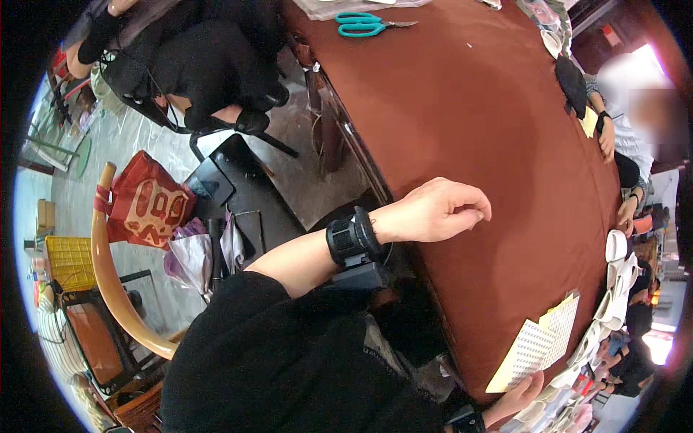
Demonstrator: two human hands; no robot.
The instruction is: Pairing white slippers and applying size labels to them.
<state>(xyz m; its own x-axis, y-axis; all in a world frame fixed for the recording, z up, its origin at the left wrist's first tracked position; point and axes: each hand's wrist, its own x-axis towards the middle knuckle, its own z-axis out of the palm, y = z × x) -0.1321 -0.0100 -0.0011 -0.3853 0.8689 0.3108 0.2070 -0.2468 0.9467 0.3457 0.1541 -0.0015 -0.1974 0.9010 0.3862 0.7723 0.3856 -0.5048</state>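
My left hand (444, 211) hangs over the brown-covered table (462, 115), its fingers loosely curled in toward the thumb. Nothing shows between its fingertips, and the palm is turned out of sight. A black strapped device (354, 238) is on that wrist. Low in the view, my right hand (516, 400) has its fingers at the bottom edge of pale yellow label sheets (534, 346) covered in rows of small print. The sheets overlap and appear gripped there; some of the fingers are hidden.
Teal-handled scissors (361, 25) lie at the table's far end. White cloth pieces (613, 289) line its right edge, where other people sit. On the left are a seated person (195, 72), a black bench (253, 187), a red bag (148, 198) and a curved wooden chair arm (108, 281).
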